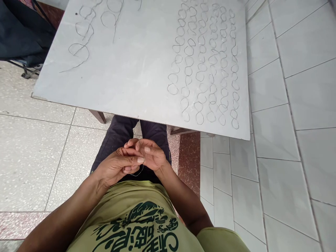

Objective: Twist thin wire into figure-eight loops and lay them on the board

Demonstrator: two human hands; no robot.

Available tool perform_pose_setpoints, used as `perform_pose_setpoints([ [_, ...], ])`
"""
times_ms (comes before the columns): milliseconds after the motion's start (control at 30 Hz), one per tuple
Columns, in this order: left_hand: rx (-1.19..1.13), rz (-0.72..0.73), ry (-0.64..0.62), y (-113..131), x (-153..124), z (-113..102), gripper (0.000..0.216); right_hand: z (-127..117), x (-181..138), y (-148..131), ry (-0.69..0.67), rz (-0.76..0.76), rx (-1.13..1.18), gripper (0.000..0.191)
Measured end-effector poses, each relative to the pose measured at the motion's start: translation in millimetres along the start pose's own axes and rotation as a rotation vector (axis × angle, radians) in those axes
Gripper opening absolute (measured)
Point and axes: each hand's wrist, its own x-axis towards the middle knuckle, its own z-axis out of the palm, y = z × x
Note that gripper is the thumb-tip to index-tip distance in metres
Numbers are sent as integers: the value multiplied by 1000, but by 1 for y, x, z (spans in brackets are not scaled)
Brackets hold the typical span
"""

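Head view: from my remote seat I see the left hand (123,163) with its grip pinched on a thin wire (142,170) between thumb and forefinger. The right hand (153,154) is just beside it, fingers bent; I cannot tell whether its grip has the wire too. The wire curves below the fingertips, above the lap, off the table (136,66). On the table I see rows of small loops (213,57) rightward and larger coils (89,52) at the far left.
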Motion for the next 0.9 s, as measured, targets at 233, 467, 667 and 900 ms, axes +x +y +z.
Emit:
perform_pose_setpoints([
  [233,37,-8,-30,0,-3,-2,20,6,2,-3,37,-53,-39,30],
  [467,94,-36,-101,5,-12,0,18,11,3,-5,80,-128,-64,22],
  [667,66,-87,-89,3,-21,7,19,11,2,-7,124,-256,-194,13],
  [900,17,-79,-103,-2,-22,5,18,9,7,-4,260,-488,-328,12],
])
